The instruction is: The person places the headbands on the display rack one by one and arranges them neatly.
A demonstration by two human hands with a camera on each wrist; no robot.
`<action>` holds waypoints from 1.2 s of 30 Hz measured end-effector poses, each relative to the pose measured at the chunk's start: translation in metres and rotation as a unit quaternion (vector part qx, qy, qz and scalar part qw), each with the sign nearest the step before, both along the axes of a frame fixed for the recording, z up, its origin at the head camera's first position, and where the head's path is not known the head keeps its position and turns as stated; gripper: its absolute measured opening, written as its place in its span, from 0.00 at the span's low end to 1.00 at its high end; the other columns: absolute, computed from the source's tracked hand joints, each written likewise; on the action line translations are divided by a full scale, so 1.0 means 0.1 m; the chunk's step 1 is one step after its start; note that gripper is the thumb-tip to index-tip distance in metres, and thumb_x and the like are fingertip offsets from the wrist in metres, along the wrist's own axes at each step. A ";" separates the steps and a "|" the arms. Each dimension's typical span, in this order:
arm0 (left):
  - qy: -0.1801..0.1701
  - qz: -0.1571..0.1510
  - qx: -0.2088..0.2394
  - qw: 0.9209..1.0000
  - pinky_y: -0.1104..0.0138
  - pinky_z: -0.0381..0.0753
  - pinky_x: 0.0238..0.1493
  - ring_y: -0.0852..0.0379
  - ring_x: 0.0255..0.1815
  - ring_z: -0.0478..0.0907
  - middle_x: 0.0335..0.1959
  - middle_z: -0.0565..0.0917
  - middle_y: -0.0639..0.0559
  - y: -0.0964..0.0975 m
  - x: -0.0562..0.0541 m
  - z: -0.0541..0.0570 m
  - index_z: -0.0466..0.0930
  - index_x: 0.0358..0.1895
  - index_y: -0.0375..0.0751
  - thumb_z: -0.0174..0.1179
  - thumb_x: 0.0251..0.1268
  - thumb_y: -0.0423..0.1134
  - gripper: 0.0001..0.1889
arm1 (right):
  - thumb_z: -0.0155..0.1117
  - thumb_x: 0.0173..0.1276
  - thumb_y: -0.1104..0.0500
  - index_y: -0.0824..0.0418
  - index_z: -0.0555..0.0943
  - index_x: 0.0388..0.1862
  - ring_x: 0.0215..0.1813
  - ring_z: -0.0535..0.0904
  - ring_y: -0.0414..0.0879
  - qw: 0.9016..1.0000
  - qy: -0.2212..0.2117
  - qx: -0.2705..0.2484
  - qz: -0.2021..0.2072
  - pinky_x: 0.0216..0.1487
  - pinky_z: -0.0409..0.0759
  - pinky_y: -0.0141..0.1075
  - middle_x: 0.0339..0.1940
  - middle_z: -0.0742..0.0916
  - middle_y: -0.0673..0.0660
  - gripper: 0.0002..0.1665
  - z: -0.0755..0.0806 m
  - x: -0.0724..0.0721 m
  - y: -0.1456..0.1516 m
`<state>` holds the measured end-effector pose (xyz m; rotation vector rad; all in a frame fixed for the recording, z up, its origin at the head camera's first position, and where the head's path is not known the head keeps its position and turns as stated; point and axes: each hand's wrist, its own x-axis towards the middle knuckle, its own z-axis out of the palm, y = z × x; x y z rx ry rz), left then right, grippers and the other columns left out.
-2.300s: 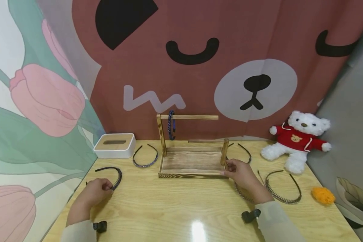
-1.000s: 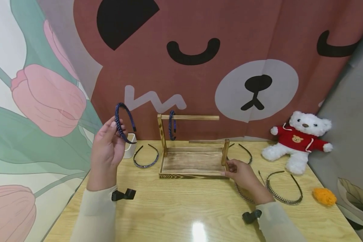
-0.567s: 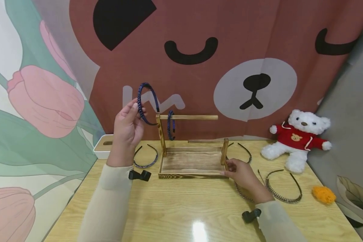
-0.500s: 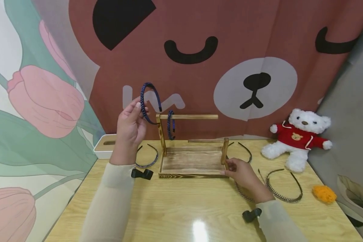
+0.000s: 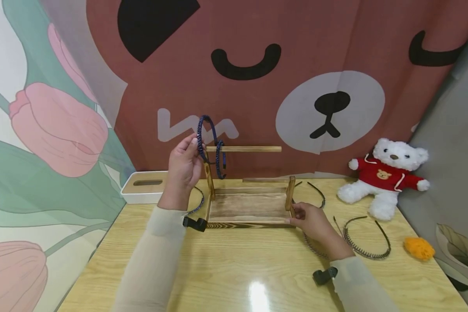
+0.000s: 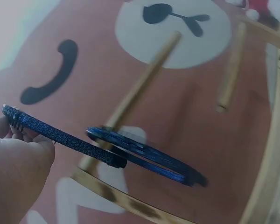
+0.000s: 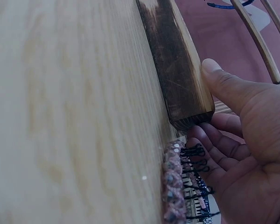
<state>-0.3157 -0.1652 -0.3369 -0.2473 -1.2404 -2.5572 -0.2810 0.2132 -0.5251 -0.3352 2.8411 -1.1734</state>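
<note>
My left hand [image 5: 185, 167] pinches a dark blue headband [image 5: 199, 132] by its side, beside the left post of a wooden rack [image 5: 253, 225]. In the left wrist view the lower end of this held headband [image 6: 74, 143] overlaps the rack's upper rod [image 6: 149, 74]; whether they touch I cannot tell. A second blue headband [image 5: 218, 160] hangs on that rod near the post. At the rack's right front corner my right hand [image 5: 312, 221] grips the frame. The right wrist view has the thumb and fingers on either side of the dark wooden edge [image 7: 179, 70].
A headband [image 5: 196, 206], partly behind the left arm, lies left of the rack. Several more, including a spiky one [image 5: 368, 253], lie to the right. A white tissue box [image 5: 140, 195], a teddy bear [image 5: 386, 177] and an orange fluffy thing [image 5: 419, 248] stand around.
My left hand has picked up the blue headband from the table at left, lifted it and carried it right to the rod's end. The right hand has stayed on the rack.
</note>
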 end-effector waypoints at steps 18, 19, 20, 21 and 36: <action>-0.071 -0.017 -0.025 0.997 0.71 0.87 0.53 0.59 0.46 0.86 0.45 0.87 0.50 0.11 -0.15 -0.61 0.86 0.44 0.40 0.51 0.86 0.25 0.14 | 0.77 0.75 0.47 0.64 0.80 0.73 0.57 0.88 0.55 1.000 -0.006 0.002 -0.005 0.50 0.91 0.47 0.56 0.90 0.61 0.35 0.00 0.00 0.00; -0.071 -0.017 -0.025 0.997 0.71 0.88 0.53 0.59 0.46 0.87 0.44 0.88 0.50 0.12 -0.15 -0.62 0.86 0.44 0.40 0.51 0.86 0.25 0.14 | 0.77 0.75 0.47 0.65 0.80 0.73 0.57 0.88 0.56 1.000 -0.005 0.002 -0.004 0.51 0.91 0.47 0.57 0.90 0.61 0.35 0.00 0.00 -0.01; -0.071 -0.016 -0.026 0.997 0.71 0.88 0.53 0.59 0.46 0.87 0.44 0.88 0.50 0.12 -0.15 -0.63 0.86 0.44 0.40 0.51 0.86 0.26 0.13 | 0.77 0.75 0.47 0.65 0.80 0.73 0.57 0.88 0.56 1.000 -0.003 0.002 -0.004 0.51 0.91 0.48 0.57 0.90 0.61 0.35 0.00 0.00 -0.01; -0.071 -0.016 -0.027 0.997 0.71 0.88 0.53 0.59 0.46 0.87 0.44 0.89 0.50 0.12 -0.16 -0.64 0.85 0.45 0.39 0.51 0.86 0.26 0.13 | 0.77 0.75 0.47 0.65 0.80 0.72 0.57 0.88 0.56 1.000 -0.002 0.003 -0.004 0.51 0.91 0.48 0.57 0.90 0.61 0.35 0.00 0.00 -0.01; -0.071 -0.019 -0.031 0.997 0.70 0.88 0.53 0.58 0.48 0.87 0.46 0.88 0.50 0.13 -0.21 -0.69 0.85 0.46 0.40 0.51 0.87 0.27 0.12 | 0.77 0.75 0.48 0.67 0.80 0.71 0.55 0.88 0.55 1.000 -0.003 0.005 -0.008 0.50 0.91 0.47 0.54 0.90 0.62 0.35 0.01 0.00 -0.03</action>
